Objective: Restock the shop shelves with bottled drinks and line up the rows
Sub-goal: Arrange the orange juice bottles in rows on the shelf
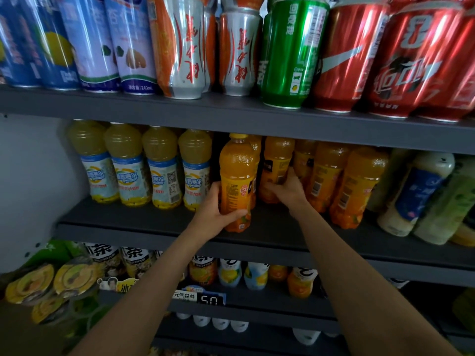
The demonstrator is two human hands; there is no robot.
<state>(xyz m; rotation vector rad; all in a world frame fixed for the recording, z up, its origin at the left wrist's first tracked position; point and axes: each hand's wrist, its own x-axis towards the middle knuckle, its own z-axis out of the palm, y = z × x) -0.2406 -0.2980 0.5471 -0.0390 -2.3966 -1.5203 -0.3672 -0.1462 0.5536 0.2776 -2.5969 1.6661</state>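
Nearest, the left hand (214, 209) grips an orange juice bottle (237, 183) standing at the front of the middle shelf (270, 227). Just beyond, the right hand (286, 188) curls around a second orange juice bottle (279, 160) further back, beside pale yellow drink bottles (144, 165). Cans (290, 52) stand above.

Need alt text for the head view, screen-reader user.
Two bare hands work on the middle shelf: the left hand grips an orange juice bottle at the front, the right hand holds the next orange bottle behind it. Cans line the shelf above.
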